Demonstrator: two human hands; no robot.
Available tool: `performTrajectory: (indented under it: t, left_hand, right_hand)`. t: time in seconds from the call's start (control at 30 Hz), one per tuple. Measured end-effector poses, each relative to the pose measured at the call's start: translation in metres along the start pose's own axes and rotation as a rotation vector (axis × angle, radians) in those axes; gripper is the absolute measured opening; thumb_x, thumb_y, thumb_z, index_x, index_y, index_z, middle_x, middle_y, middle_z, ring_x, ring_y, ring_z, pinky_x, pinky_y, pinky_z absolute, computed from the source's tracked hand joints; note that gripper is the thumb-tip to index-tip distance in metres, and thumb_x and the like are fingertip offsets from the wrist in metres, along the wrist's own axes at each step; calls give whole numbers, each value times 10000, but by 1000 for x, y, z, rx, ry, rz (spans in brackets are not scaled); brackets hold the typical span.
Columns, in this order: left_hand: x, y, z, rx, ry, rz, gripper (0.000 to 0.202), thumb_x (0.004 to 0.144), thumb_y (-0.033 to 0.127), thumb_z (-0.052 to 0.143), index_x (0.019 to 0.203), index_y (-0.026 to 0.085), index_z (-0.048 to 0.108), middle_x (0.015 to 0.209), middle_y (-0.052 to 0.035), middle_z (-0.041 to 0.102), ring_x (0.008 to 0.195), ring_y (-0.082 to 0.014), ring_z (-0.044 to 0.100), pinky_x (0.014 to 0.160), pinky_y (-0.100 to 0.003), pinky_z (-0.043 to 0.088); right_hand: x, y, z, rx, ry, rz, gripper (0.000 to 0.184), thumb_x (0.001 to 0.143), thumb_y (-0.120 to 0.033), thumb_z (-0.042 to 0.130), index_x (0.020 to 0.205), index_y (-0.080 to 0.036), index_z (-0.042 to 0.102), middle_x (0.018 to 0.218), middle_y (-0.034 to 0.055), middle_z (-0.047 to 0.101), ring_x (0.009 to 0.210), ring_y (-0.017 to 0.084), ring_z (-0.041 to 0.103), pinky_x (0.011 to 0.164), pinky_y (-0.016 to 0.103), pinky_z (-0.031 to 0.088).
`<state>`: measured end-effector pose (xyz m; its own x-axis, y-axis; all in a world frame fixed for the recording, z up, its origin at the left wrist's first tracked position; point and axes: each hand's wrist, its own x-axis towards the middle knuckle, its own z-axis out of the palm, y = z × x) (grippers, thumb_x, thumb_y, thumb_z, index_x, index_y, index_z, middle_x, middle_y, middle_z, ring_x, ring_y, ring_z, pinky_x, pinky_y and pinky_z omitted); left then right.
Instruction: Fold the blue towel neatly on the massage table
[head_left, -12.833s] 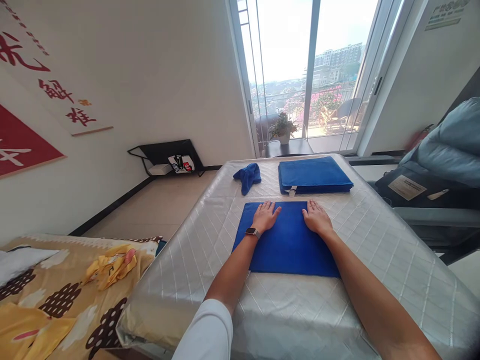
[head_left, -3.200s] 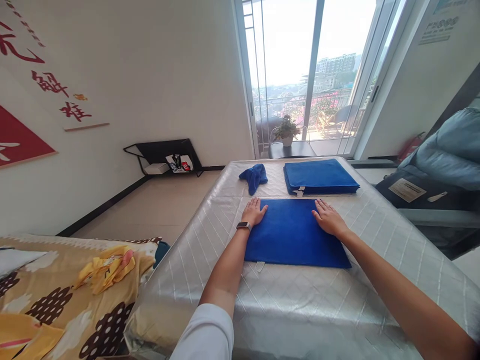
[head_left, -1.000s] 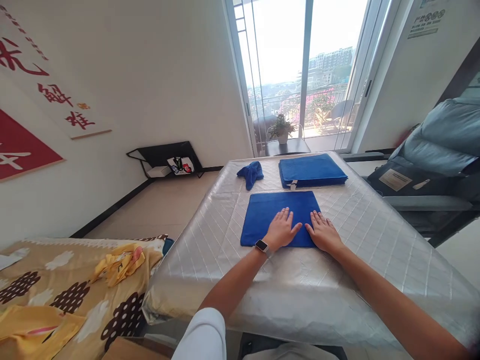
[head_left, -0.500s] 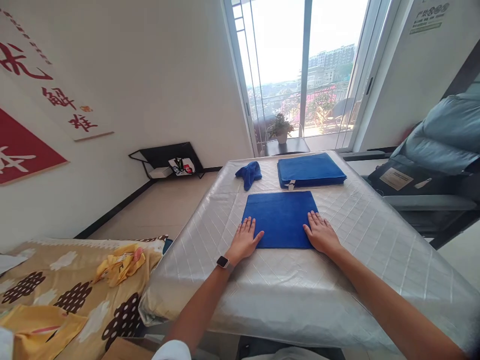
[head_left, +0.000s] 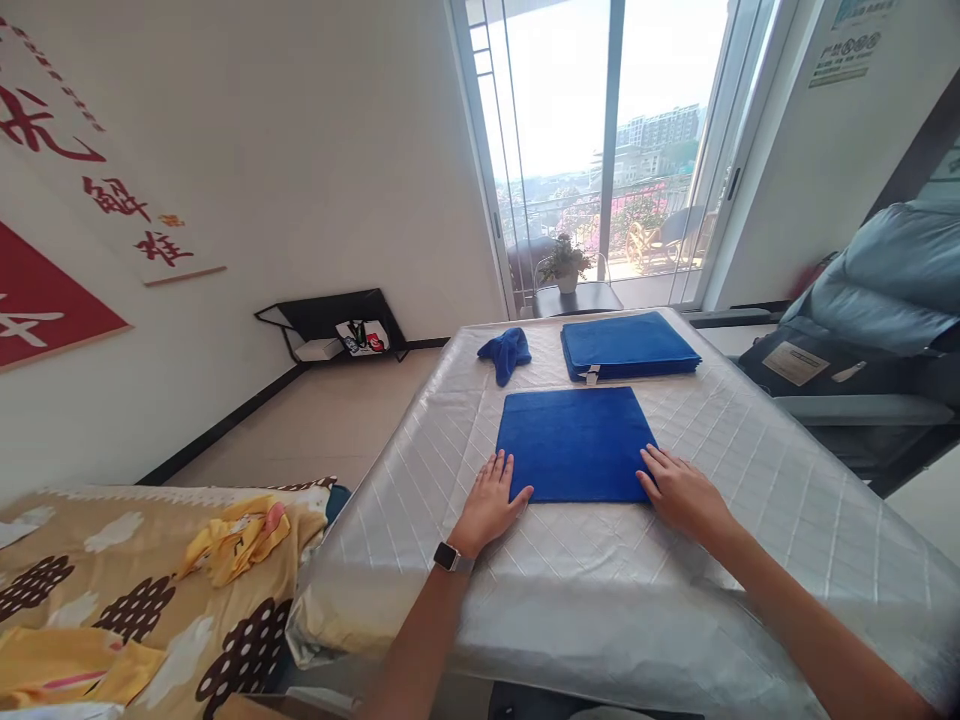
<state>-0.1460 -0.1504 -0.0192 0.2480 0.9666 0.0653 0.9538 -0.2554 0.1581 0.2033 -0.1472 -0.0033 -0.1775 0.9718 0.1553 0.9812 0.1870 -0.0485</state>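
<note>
- Resting left hand (head_left: 491,500) flat, fingers open, gripping nothing, at the near-left corner of folded blue towel (head_left: 574,443); sliding outward from the towel's middle over the last second.
- Laying right hand (head_left: 679,490) open at the near-right corner, likewise moving apart.
- Leaving the towel smoothed flat on silver table cover (head_left: 750,470), just before towel stack (head_left: 628,345), beside crumpled cloth (head_left: 506,352).

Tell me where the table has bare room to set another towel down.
Widest bare patch: the table cover right of the folded towel and right hand. Another runs along the near edge, below both hands. A narrower one lies between the crumpled cloth and the left hand. Crowded: the far end, where cloth and towel stack sit close.
</note>
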Motion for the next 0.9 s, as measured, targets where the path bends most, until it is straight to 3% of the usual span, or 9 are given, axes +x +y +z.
performTrajectory:
  t: [0.1, 0.2, 0.33, 0.43, 0.57, 0.7, 0.9]
  left_hand:
    - [-5, -2, -4, -26, -4, 39, 808, 990, 693, 310, 1585, 146, 295, 1659, -152, 230, 1539, -299, 189, 1232, -476, 239]
    - [-9, -3, -12, -57, 24, 59, 757, 985, 684, 355, 1556, 187, 370, 1637, -118, 316, 1518, -293, 269, 1215, -462, 287]
    - [-11, -4, -22, -101, 105, 38, 532, 1012, 558, 424, 1440, 259, 523, 1536, -68, 492, 1405, -256, 458, 1157, -432, 382]
    - [-9, -2, -26, -100, 165, 10, 351, 1004, 447, 487, 1272, 273, 633, 1355, -56, 626, 1243, -243, 576, 1074, -422, 451]
    - [-7, 5, -29, -56, 236, 10, 218, 1000, 341, 497, 1055, 263, 693, 1132, -55, 685, 1075, -244, 620, 976, -426, 483]
    - [-9, 33, -36, -79, 152, 221, 202, 1009, 306, 499, 1031, 249, 692, 1061, -43, 691, 1010, -218, 628, 941, -378, 485]
    - [14, 118, -41, -28, -22, 640, 197, 1005, 352, 537, 1028, 224, 685, 965, -44, 703, 894, -194, 661, 817, -315, 506]
  right_hand:
    - [-35, -6, 0, 62, 64, -6, 514, 1009, -419, 341, 1374, -204, 632, 1456, 79, 580, 1313, 268, 556, 1067, 436, 494]
    - [-56, -11, 4, 141, 132, -24, 483, 1009, -402, 354, 1353, -239, 650, 1432, 60, 600, 1287, 263, 575, 1045, 441, 520]
    - [-59, -13, 5, 173, 162, 18, 465, 998, -380, 371, 1348, -262, 654, 1401, 55, 624, 1264, 270, 592, 1033, 455, 527]
    - [-56, -15, 3, 148, 171, 35, 445, 984, -359, 388, 1313, -278, 677, 1368, 55, 647, 1237, 275, 611, 1015, 465, 533]
    - [-57, -16, 0, 112, 198, 65, 432, 977, -335, 387, 1272, -281, 696, 1345, 55, 662, 1209, 278, 626, 996, 473, 533]
    - [-59, -16, 2, 108, 205, 74, 433, 977, -319, 377, 1265, -271, 697, 1349, 62, 661, 1197, 278, 631, 990, 472, 524]
    - [-61, -16, 4, 135, 186, 98, 426, 980, -304, 392, 1290, -238, 676, 1380, 81, 639, 1214, 274, 623, 1013, 458, 500]
